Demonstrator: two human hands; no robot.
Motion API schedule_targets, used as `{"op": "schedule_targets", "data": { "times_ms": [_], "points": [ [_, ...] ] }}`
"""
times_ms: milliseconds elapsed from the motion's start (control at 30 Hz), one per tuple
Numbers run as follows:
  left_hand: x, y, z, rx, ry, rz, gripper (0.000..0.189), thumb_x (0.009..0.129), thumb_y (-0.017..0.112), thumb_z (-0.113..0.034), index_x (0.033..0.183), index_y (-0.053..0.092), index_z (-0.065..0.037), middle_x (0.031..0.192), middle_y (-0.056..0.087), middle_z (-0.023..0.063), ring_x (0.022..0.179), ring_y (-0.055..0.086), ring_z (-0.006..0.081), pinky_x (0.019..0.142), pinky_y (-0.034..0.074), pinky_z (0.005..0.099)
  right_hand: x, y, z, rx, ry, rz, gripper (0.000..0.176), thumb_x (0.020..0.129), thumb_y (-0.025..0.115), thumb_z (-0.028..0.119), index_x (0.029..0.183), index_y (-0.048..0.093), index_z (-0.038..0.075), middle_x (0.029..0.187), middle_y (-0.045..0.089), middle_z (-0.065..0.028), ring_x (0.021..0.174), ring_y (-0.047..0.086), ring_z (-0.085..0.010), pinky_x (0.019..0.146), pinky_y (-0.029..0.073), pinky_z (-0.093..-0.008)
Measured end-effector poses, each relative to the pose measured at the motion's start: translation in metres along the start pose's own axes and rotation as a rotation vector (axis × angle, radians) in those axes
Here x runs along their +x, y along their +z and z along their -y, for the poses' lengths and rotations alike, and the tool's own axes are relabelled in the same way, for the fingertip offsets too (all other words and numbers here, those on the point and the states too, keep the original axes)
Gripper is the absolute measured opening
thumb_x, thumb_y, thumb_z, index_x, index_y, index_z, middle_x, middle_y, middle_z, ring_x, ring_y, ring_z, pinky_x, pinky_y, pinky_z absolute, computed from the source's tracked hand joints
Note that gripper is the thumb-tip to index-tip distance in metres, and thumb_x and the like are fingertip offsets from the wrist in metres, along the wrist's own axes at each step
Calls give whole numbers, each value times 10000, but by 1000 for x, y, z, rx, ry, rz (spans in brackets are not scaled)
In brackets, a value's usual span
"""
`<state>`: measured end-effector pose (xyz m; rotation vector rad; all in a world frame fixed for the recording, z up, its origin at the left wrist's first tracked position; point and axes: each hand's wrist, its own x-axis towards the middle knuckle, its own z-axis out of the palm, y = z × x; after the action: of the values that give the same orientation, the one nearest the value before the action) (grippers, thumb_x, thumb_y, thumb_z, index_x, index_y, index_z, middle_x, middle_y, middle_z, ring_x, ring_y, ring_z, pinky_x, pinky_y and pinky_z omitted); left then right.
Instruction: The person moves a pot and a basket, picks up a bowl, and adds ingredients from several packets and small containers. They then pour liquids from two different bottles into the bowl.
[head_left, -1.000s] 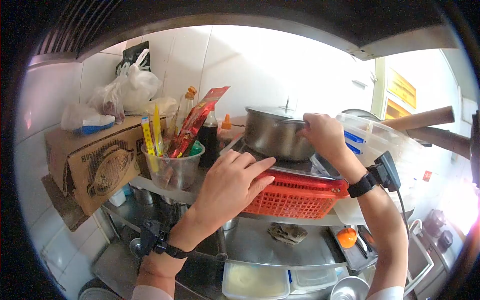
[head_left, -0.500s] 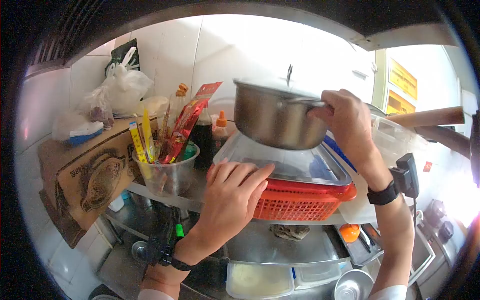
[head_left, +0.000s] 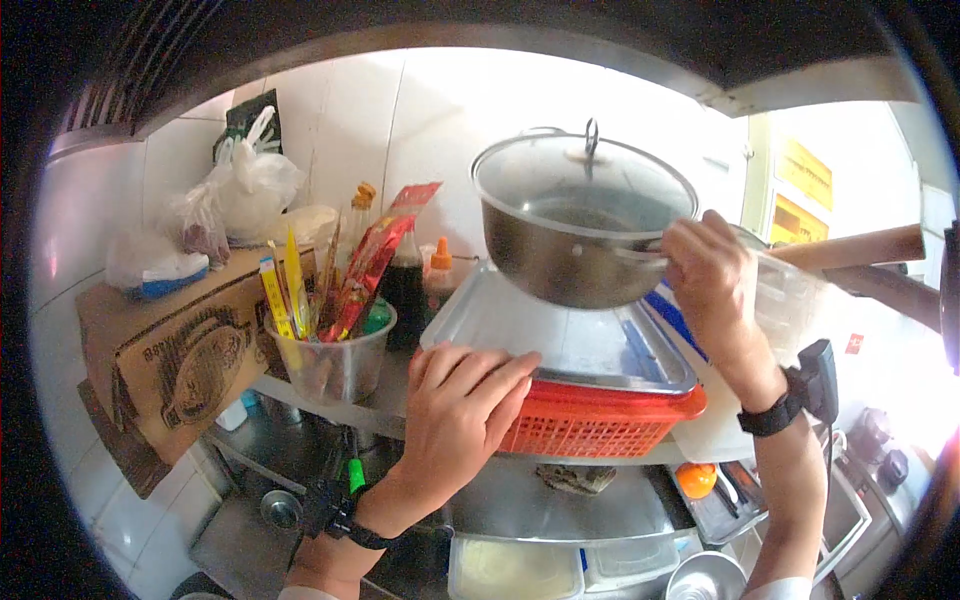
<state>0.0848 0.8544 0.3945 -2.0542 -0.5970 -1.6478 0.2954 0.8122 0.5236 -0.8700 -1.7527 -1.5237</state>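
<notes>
A steel pot (head_left: 560,265) with a glass lid (head_left: 585,185) is in the upper middle, held at its right handle by my right hand (head_left: 710,285), whose fingers are closed round it. Under the pot lies a metal tray (head_left: 530,335), on top of a red plastic basket (head_left: 590,418). My left hand (head_left: 465,415) rests at the tray's front left corner, fingers spread and holding nothing. The pot's base is slightly above or against the tray's back part; contact cannot be made out.
Left of the tray stand a clear tub (head_left: 340,365) of packets and a dark bottle (head_left: 403,290). A cardboard box (head_left: 190,350) carries plastic bags (head_left: 255,185). Wooden handles (head_left: 870,247) jut in at right. Below are an orange object (head_left: 696,480) and lidded containers (head_left: 515,572).
The pot has tilted toward the camera, so its glass lid now shows. My right hand has moved slightly down and right with it; my left hand stays by the tray corner.
</notes>
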Motion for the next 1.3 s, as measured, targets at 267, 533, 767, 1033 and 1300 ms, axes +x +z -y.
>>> {"op": "schedule_targets", "data": {
  "times_ms": [267, 533, 767, 1033, 1300],
  "points": [
    [1, -2, -2, -10, -10, 7, 187, 760, 573, -165, 933, 619, -111, 798, 558, -5, 781, 479, 181, 752, 345, 338, -13, -6, 11, 76, 84, 39, 139, 589, 584, 36, 643, 472, 98, 642, 484, -14, 621, 493, -204, 510, 448, -321],
    [0, -2, -1, 21, -10, 20, 169, 758, 578, -157, 913, 623, -106, 817, 546, 6, 784, 491, 192, 740, 354, 335, -18, -8, 11, 187, 58, 58, 162, 547, 588, 17, 645, 465, 59, 626, 465, -76, 616, 476, -260, 519, 411, -354],
    [-10, -22, 11, -143, -47, -286, 123, 767, 517, -37, 855, 602, -50, 947, 482, 114, 955, 458, 260, 828, 361, 357, -19, -19, -4, 148, 396, -13, 231, 720, 628, 132, 908, 577, 8, 707, 581, -138, 660, 557, -253, 647, 453, -317],
    [-12, -144, 11, -409, -172, -553, 192, 849, 441, -105, 959, 535, 21, 996, 555, 83, 971, 488, 145, 874, 350, 273, -24, -90, 5, 274, 326, -95, 224, 761, 609, 162, 909, 540, 9, 757, 594, -113, 648, 550, -152, 562, 442, -278],
    [-20, -220, -3, -497, -397, -335, 234, 837, 441, -142, 999, 538, -4, 1014, 559, 77, 982, 498, 165, 876, 347, 278, -99, -108, 35, 494, 426, -192, 467, 783, 567, 35, 1206, 397, -65, 1168, 492, -164, 989, 536, -226, 849, 433, -327]
  ]
}}
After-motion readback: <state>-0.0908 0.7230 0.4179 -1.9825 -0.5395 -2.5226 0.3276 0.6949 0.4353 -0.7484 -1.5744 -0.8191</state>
